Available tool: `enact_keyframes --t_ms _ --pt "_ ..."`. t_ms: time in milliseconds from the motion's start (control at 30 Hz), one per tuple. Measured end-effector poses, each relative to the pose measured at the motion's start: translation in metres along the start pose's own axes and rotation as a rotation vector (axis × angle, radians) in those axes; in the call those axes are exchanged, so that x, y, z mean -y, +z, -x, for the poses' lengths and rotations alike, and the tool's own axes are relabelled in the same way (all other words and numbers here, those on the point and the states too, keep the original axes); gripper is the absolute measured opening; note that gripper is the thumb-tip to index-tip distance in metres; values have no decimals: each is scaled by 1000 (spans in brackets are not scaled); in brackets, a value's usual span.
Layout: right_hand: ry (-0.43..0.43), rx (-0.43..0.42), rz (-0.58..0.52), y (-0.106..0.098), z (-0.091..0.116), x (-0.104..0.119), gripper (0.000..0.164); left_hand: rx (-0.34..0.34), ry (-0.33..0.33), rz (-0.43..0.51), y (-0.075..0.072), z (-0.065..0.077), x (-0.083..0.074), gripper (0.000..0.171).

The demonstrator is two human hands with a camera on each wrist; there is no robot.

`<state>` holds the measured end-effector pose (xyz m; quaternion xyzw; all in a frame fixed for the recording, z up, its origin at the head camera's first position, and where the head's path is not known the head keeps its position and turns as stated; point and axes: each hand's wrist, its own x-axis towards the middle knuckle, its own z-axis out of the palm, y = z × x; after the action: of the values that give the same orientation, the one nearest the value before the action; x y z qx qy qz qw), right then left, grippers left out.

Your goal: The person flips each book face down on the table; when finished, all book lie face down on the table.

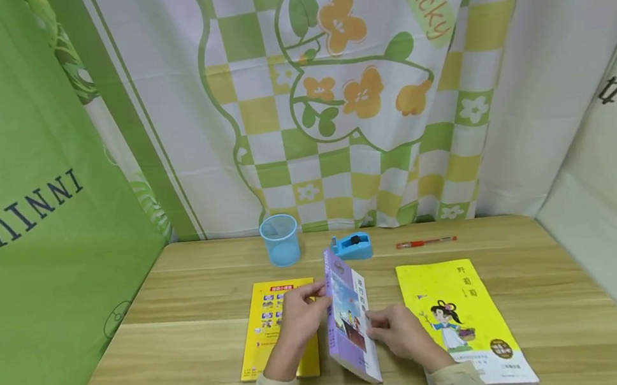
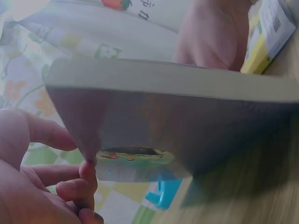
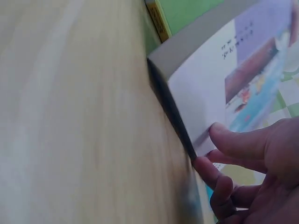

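Head view: where does the purple book [image 1: 346,313] stand in this shot?

"Tilted up over a wooden table [image 1: 189,348], spine to the left, between a yellow book [image 1: 260,340] on one side and a second yellow book [image 1: 464,311] on the other. A blue tape dispenser [image 1: 357,247] sits just past its top. Whether the lower edge touches the wood, I cannot tell."

And the fingers?

"The left hand [image 1: 299,322] pinches the spine side near a corner, its fingertips close together. The right hand [image 1: 403,328] is clamped on the opposite edge, thumb on the front cover, fingers at the rim of the pages, as the right wrist camera shows."

How does such a book handle?

"It looks like a paperback with a fair block of pages: probably light, firm at the spine, softer toward the loose edge. The smooth cover may slip a little under fingertips alone. Hardly fragile, though a corner could crease."

Best place to take hold?

"The spine, I'd judge, for steadiness, with a second grip midway along the page edge, catching both covers so the leaves do not fan apart. Two hands seem ample for the weight."
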<state>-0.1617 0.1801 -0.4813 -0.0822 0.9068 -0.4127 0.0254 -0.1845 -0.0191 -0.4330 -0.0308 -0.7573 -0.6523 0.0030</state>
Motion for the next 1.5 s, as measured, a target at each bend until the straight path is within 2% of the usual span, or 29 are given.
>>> enact_keyframes --t_ms 167,333,733,833,933,1133,1333,1500 --pt "-89 -3 -48 4 -1 -3 36 85 77 6 3 5 -7 38" --pt "-130 -17 -80 5 -2 -4 36 123 113 -1 7 7 -6 37" --pt "-115 -12 -96 0 -2 -3 37 126 106 -4 10 7 -4 36" --pt "-94 -52 -121 -5 -4 1 37 132 94 -14 10 7 -3 36" --pt "-85 -107 -191 -11 -5 9 38 135 91 -12 9 7 -3 36" --pt "-159 -149 -281 -21 1 27 46 131 108 -12 9 7 -2 36" --pt "-250 -121 -255 -25 7 37 56 142 103 -13 10 7 -3 37" --pt "-294 -108 -222 -25 9 37 55 159 89 -15 10 10 -6 38"
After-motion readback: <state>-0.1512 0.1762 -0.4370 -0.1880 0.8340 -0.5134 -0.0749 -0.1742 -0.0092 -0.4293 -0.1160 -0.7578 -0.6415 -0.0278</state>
